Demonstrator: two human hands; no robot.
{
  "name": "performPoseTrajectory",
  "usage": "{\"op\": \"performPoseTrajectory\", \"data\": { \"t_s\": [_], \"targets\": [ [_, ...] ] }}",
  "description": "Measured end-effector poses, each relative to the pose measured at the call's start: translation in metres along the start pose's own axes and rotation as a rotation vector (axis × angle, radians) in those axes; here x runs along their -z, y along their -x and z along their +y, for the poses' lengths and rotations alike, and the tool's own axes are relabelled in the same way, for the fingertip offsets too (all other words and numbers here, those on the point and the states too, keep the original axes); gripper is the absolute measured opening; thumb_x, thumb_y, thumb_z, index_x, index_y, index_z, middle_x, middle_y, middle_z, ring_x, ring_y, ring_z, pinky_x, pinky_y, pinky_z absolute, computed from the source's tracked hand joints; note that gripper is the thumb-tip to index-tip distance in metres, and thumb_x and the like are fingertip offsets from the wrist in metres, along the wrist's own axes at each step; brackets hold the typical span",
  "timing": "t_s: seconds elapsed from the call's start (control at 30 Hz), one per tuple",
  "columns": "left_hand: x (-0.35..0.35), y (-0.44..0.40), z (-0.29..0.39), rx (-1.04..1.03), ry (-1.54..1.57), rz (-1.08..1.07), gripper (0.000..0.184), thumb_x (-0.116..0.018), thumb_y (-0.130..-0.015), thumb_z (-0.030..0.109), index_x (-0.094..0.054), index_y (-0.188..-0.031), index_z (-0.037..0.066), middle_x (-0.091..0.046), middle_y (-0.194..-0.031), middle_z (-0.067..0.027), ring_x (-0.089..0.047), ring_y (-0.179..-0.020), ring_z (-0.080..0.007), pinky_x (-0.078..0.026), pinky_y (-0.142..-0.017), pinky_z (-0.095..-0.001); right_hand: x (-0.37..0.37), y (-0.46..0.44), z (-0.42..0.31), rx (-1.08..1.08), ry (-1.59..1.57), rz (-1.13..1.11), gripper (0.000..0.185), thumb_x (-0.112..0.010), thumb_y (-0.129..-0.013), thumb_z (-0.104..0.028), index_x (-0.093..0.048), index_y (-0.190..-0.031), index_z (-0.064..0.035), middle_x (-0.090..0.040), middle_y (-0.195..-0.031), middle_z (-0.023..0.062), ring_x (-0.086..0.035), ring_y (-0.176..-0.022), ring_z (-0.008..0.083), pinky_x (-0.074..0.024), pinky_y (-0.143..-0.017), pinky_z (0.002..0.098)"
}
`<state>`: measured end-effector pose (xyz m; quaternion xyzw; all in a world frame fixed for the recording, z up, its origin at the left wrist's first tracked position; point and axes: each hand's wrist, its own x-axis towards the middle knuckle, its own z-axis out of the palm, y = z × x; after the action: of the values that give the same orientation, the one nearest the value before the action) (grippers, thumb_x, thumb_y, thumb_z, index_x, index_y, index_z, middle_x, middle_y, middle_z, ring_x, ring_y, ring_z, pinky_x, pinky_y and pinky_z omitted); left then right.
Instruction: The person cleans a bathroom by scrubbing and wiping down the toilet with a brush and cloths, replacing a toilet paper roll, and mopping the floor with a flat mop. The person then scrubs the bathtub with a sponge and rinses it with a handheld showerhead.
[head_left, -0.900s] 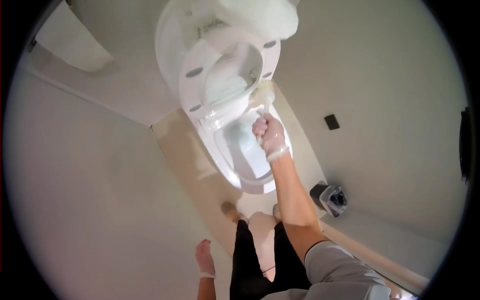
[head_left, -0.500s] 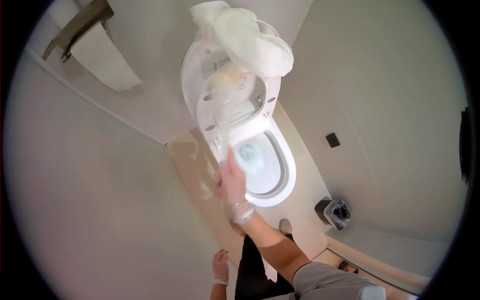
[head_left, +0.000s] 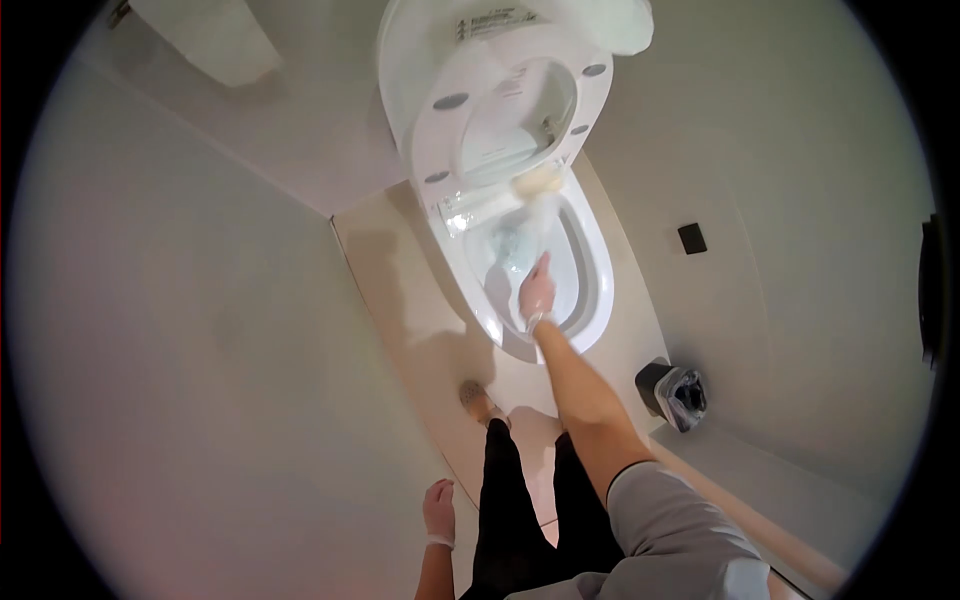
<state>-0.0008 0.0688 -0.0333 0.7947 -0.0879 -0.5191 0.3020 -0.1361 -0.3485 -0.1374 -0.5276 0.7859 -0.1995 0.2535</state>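
In a clear glove, my right hand [head_left: 538,295] is closed around the pale handle of what looks like a toilet brush [head_left: 540,183]. Motion blurs the handle and the beige head, which is over the back of the bowl near the hinge. Below the hand lies the white toilet bowl [head_left: 600,285], with bluish water inside. Both the seat [head_left: 440,130] and the lid [head_left: 400,70] stand raised. My left hand [head_left: 438,512], also gloved, hangs low by the left wall, fingers curled in with nothing visible in them.
A small lined bin [head_left: 655,388] stands on the floor at the right wall. Paper hangs from a holder [head_left: 215,45] at upper left. White cloth-like material [head_left: 625,25] drapes over the lid's top. A dark square plate [head_left: 692,238] is on the right wall.
My right hand has moved right and slightly up in view, bringing the brush head from before the raised seat down over the bowl. The view has shifted; my left hand stays low.
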Motion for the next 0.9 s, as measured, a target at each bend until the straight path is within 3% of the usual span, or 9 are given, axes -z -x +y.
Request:
{"op": "performPoseTrajectory", "data": {
  "t_s": [0.03, 0.13, 0.2, 0.33, 0.43, 0.53, 0.7, 0.8, 0.9],
  "targets": [
    [0.000, 0.002, -0.010, 0.015, 0.004, 0.003, 0.021, -0.053, -0.089, 0.015, -0.064, -0.097, 0.000, -0.062, -0.105, -0.0122, -0.056, -0.101, -0.0240, -0.042, -0.091, -0.0318, 0.012, -0.013, -0.007, -0.030, -0.028, 0.026, 0.048, -0.038, -0.091, -0.012, -0.030, -0.137, -0.0030, -0.061, -0.081, 0.0275, -0.060, -0.075, 0.0438, -0.0473, -0.065, 0.0503],
    [-0.009, 0.009, -0.028, 0.002, -0.015, 0.001, 0.021, -0.053, -0.089, 0.015, -0.064, -0.097, 0.000, -0.062, -0.104, -0.0116, -0.057, -0.100, -0.0236, -0.043, -0.090, -0.0318, 0.009, -0.024, -0.020, -0.123, -0.118, -0.108, 0.047, -0.038, -0.089, -0.009, -0.031, -0.135, 0.0007, -0.062, -0.086, 0.0285, -0.061, -0.083, 0.0432, -0.0480, -0.071, 0.0493],
    [-0.019, 0.018, -0.022, -0.064, -0.057, 0.013, 0.020, -0.054, -0.088, 0.015, -0.064, -0.096, -0.001, -0.062, -0.104, -0.0114, -0.057, -0.100, -0.0235, -0.044, -0.089, -0.0318, 0.006, 0.006, -0.023, -0.026, 0.008, -0.218, 0.040, -0.037, -0.092, -0.013, -0.038, -0.131, -0.0021, -0.062, -0.091, 0.0278, -0.061, -0.084, 0.0424, -0.0477, -0.074, 0.0485],
    [-0.047, 0.041, -0.027, -0.203, -0.092, 0.021, 0.019, -0.055, -0.087, 0.014, -0.064, -0.098, 0.001, -0.062, -0.104, -0.0121, -0.057, -0.100, -0.0245, -0.044, -0.089, -0.0315, 0.052, 0.066, -0.041, 0.191, 0.312, -0.582, 0.049, -0.043, -0.086, -0.007, -0.030, -0.134, -0.0034, -0.063, -0.095, 0.0270, -0.061, -0.093, 0.0416, -0.0504, -0.080, 0.0450],
    [-0.059, 0.068, -0.037, -0.194, -0.105, 0.019, 0.019, -0.055, -0.087, 0.013, -0.064, -0.098, 0.001, -0.062, -0.105, -0.0124, -0.057, -0.101, -0.0252, -0.044, -0.089, -0.0319, 0.088, 0.105, -0.019, 0.186, 0.367, -0.637, 0.045, -0.040, -0.088, -0.009, -0.032, -0.132, -0.0039, -0.063, -0.095, 0.0261, -0.062, -0.092, 0.0412, -0.0495, -0.080, 0.0469],
    [-0.068, 0.087, -0.071, -0.179, -0.095, -0.019, 0.018, -0.055, -0.086, 0.012, -0.064, -0.097, 0.000, -0.061, -0.107, -0.0123, -0.057, -0.101, -0.0253, -0.044, -0.089, -0.0321, 0.137, 0.145, 0.060, 0.307, 0.391, -0.637, 0.047, -0.037, -0.089, -0.011, -0.031, -0.135, -0.0043, -0.064, -0.093, 0.0247, -0.062, -0.090, 0.0402, -0.0484, -0.079, 0.0494],
    [-0.084, 0.108, -0.100, -0.112, -0.167, -0.059, 0.020, -0.055, -0.086, 0.014, -0.065, -0.096, 0.000, -0.061, -0.106, -0.0128, -0.057, -0.101, -0.0255, -0.044, -0.090, -0.0323, 0.249, 0.156, 0.160, 0.212, 0.651, -0.640, 0.057, -0.042, -0.085, -0.006, -0.027, -0.141, -0.0112, -0.064, -0.086, 0.0219, -0.064, -0.082, 0.0367, -0.0504, -0.072, 0.0472],
    [-0.083, 0.109, -0.113, -0.099, -0.184, -0.057, 0.020, -0.056, -0.085, 0.015, -0.065, -0.094, 0.000, -0.061, -0.105, -0.0136, -0.058, -0.100, -0.0262, -0.044, -0.089, -0.0326, 0.290, 0.118, 0.174, 0.162, 0.787, -0.614, 0.056, -0.039, -0.086, -0.004, -0.028, -0.140, -0.0140, -0.063, -0.092, 0.0227, -0.063, -0.084, 0.0390, -0.0510, -0.073, 0.0487],
    [-0.084, 0.110, -0.108, -0.086, -0.263, -0.051, 0.020, -0.056, -0.084, 0.016, -0.065, -0.093, 0.000, -0.062, -0.102, -0.0142, -0.059, -0.097, -0.0269, -0.046, -0.086, -0.0332, 0.281, 0.066, 0.169, 0.244, 0.780, -0.445, 0.055, -0.040, -0.086, -0.001, -0.029, -0.138, -0.0128, -0.063, -0.093, 0.0228, -0.064, -0.083, 0.0383, -0.0523, -0.071, 0.0474]
  ]
}}
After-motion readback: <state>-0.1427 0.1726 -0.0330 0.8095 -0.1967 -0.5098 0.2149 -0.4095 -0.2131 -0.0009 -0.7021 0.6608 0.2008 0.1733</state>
